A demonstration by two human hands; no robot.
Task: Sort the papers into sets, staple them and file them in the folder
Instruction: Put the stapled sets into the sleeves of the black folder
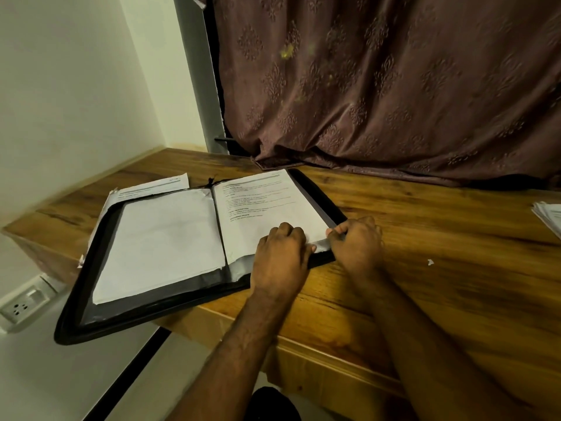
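A black folder (100,317) lies open on the wooden table (425,238), its left half hanging over the table's front edge. A blank white sheet stack (164,241) fills its left side. A printed paper set (264,202) lies on its right side. My left hand (280,259) rests curled on the lower edge of that printed set. My right hand (355,241) pinches the set's lower right corner at the folder's rim. More printed paper (151,188) sticks out from under the folder's far left edge.
Another pile of papers (549,217) shows at the right edge of the table. A brown patterned curtain (394,86) hangs behind and drapes onto the tabletop. A wall socket (24,305) sits low at the left. A small paper scrap (430,262) lies right of my hands.
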